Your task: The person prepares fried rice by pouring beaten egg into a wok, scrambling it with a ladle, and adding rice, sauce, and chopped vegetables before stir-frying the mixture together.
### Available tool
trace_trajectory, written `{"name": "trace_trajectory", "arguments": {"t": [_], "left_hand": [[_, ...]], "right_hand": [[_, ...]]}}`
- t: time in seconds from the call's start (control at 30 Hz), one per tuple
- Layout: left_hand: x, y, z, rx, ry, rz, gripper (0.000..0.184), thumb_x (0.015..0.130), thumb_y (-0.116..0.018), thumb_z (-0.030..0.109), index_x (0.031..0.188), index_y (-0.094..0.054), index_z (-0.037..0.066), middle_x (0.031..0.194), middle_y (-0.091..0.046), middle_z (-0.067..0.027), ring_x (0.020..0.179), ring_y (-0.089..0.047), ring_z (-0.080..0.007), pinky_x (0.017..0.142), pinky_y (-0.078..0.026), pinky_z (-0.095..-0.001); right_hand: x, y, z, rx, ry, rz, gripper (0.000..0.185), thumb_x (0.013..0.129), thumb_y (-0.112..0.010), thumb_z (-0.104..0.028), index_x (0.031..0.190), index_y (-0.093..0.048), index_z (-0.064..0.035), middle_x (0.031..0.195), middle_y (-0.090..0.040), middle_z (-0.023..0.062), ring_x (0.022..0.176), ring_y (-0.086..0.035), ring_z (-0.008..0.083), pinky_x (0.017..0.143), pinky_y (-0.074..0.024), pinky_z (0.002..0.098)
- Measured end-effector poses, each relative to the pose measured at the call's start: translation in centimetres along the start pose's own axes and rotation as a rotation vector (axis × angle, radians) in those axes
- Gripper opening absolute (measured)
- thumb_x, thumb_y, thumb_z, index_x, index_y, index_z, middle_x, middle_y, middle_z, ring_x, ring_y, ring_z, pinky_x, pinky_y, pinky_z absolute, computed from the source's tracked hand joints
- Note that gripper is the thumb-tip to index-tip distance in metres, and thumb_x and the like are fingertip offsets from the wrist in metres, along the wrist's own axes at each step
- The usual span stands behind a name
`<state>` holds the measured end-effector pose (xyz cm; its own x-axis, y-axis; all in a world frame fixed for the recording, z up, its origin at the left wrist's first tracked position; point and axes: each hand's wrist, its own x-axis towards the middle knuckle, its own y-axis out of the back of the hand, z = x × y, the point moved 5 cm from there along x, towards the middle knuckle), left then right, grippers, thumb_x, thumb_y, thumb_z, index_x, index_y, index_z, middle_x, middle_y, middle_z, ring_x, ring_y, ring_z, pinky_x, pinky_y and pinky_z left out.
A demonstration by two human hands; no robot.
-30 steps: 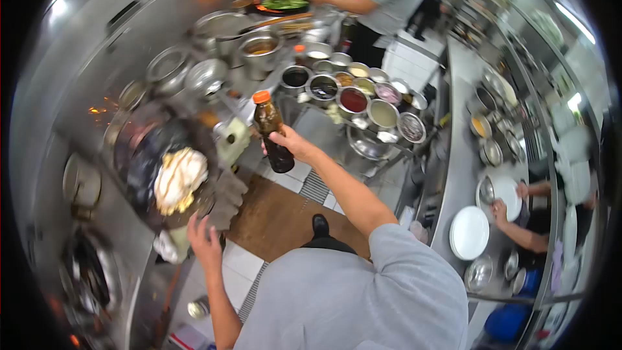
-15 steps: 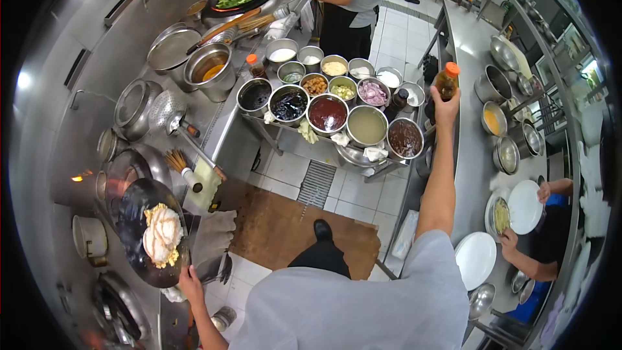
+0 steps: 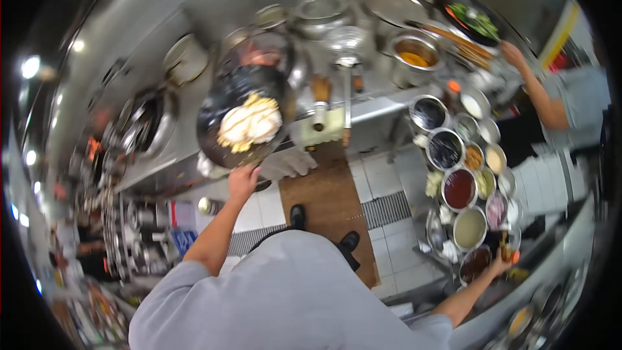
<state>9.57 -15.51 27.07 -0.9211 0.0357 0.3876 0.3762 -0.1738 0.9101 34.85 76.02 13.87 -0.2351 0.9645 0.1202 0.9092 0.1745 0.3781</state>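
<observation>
My left hand (image 3: 243, 181) is closed round the handle of a black wok (image 3: 212, 107), which tilts towards me on the stove. White rice (image 3: 254, 123) lies in the wok on yellow scrambled egg (image 3: 259, 101). Far to the right, my right hand (image 3: 497, 266) grips a sauce bottle with an orange cap (image 3: 515, 257); blur hides much of its body. That hand is beside a steel pot of dark brown sauce (image 3: 476, 264), at the near end of several seasoning pots. Next to it stands a pot of cloudy liquid (image 3: 470, 228).
A long-handled strainer (image 3: 346, 58) and a bamboo brush (image 3: 320, 94) lie by the stove. Near a steel pot of orange liquid (image 3: 414, 58), a co-worker's hand (image 3: 514, 55) reaches to a second wok with greens (image 3: 473, 21). Brown matting (image 3: 324, 185) covers some floor.
My view has swung left towards the stove. My right hand has brought the bottle from over the right-hand counter to beside the seasoning pots. My left hand still holds the wok handle.
</observation>
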Motion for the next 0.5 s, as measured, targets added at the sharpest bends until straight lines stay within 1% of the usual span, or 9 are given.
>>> {"name": "trace_trajectory", "arguments": {"t": [0.03, 0.1, 0.17, 0.23, 0.3, 0.33, 0.37, 0.43, 0.5], "left_hand": [[0.1, -0.7, -0.5, 0.019, 0.016, -0.021, 0.035, 0.087, -0.062, 0.035, 0.068, -0.055, 0.006, 0.065, -0.058, -0.0161, 0.065, -0.058, -0.0370, 0.068, -0.045, -0.0456], [0.4, -1.2, -1.3, 0.044, 0.055, -0.021, 0.036, 0.087, -0.062, 0.036, 0.068, -0.055, 0.006, 0.062, -0.057, -0.0163, 0.065, -0.059, -0.0366, 0.067, -0.046, -0.0467], [2.0, -1.1, -1.6, 0.002, 0.069, -0.021, 0.037, 0.087, -0.062, 0.037, 0.068, -0.054, 0.007, 0.060, -0.057, -0.0160, 0.063, -0.059, -0.0361, 0.061, -0.048, -0.0465], [4.9, 0.6, -1.5, 0.003, 0.057, 0.030, 0.037, 0.087, -0.062, 0.037, 0.067, -0.054, 0.007, 0.059, -0.057, -0.0155, 0.060, -0.059, -0.0360, 0.057, -0.047, -0.0461], [8.2, 2.7, -1.7, -0.021, -0.013, 0.098, 0.037, 0.086, -0.062, 0.037, 0.064, -0.052, 0.009, 0.058, -0.056, -0.0149, 0.055, -0.058, -0.0360, 0.050, -0.045, -0.0452], [10.2, 3.0, -2.7, -0.011, -0.008, 0.104, 0.037, 0.085, -0.062, 0.036, 0.063, -0.053, 0.009, 0.057, -0.055, -0.0149, 0.054, -0.057, -0.0363, 0.050, -0.044, -0.0464], [12.2, 2.8, -3.8, -0.006, -0.017, 0.105, 0.036, 0.085, -0.062, 0.036, 0.063, -0.053, 0.009, 0.057, -0.056, -0.0149, 0.055, -0.058, -0.0365, 0.050, -0.045, -0.0460], [15.3, 1.6, -6.6, -0.020, -0.029, 0.069, 0.033, 0.085, -0.061, 0.037, 0.067, -0.058, 0.010, 0.059, -0.059, -0.0138, 0.057, -0.060, -0.0353, 0.052, -0.047, -0.0461], [16.7, -0.2, -9.6, -0.036, 0.002, 0.066, 0.032, 0.085, -0.061, 0.039, 0.070, -0.060, 0.010, 0.062, -0.061, -0.0131, 0.062, -0.062, -0.0336, 0.056, -0.048, -0.0459]], "right_hand": [[-0.5, -0.2, 0.0, 0.018, 0.079, 0.054, 0.075, 0.064, -0.082, 0.000, 0.131, -0.049, 0.0008, 0.123, -0.058, 0.0123, 0.108, -0.058, 0.0236, 0.096, -0.0451, 0.0370], [0.1, 0.1, 1.3, -0.273, 0.023, 0.059, 0.077, 0.061, -0.085, -0.005, 0.129, -0.049, 0.0033, 0.117, -0.061, 0.0135, 0.105, -0.060, 0.0247, 0.096, -0.0456, 0.0376], [2.3, 0.4, 5.9, -0.089, 0.157, -0.031, 0.070, 0.061, -0.084, -0.004, 0.123, -0.054, 0.0046, 0.114, -0.063, 0.0148, 0.102, -0.062, 0.0248, 0.094, -0.0469, 0.0379], [3.1, 2.1, 7.6, -0.284, 0.159, -0.179, 0.062, 0.071, -0.076, -0.008, 0.127, -0.050, 0.0037, 0.120, -0.060, 0.0178, 0.106, -0.061, 0.0293, 0.093, -0.0472, 0.0389], [-1.5, 4.7, 0.4, -0.537, 0.146, 0.213, 0.053, 0.075, -0.069, -0.006, 0.124, -0.052, 0.0041, 0.117, -0.061, 0.0191, 0.103, -0.061, 0.0308, 0.090, -0.0483, 0.0390], [-5.0, 5.7, -4.9, -0.639, 0.101, 0.404, 0.049, 0.076, -0.065, -0.005, 0.123, -0.053, 0.0043, 0.115, -0.062, 0.0197, 0.102, -0.061, 0.0316, 0.089, -0.0488, 0.0391], [-8.8, 4.7, -8.5, -0.655, 0.120, 0.407, 0.049, 0.076, -0.065, -0.005, 0.123, -0.053, 0.0043, 0.115, -0.062, 0.0197, 0.102, -0.061, 0.0316, 0.089, -0.0488, 0.0391], [-14.8, 2.2, -14.1, -0.411, 0.251, 0.415, 0.039, 0.080, -0.058, -0.003, 0.118, -0.056, 0.0045, 0.112, -0.062, 0.0199, 0.098, -0.062, 0.0322, 0.086, -0.0494, 0.0398], [-19.2, -3.9, -13.0, -0.391, 0.604, 0.346, 0.041, 0.080, -0.057, -0.002, 0.121, -0.053, 0.0038, 0.109, -0.062, 0.0201, 0.095, -0.061, 0.0322, 0.085, -0.0492, 0.0398]]}}
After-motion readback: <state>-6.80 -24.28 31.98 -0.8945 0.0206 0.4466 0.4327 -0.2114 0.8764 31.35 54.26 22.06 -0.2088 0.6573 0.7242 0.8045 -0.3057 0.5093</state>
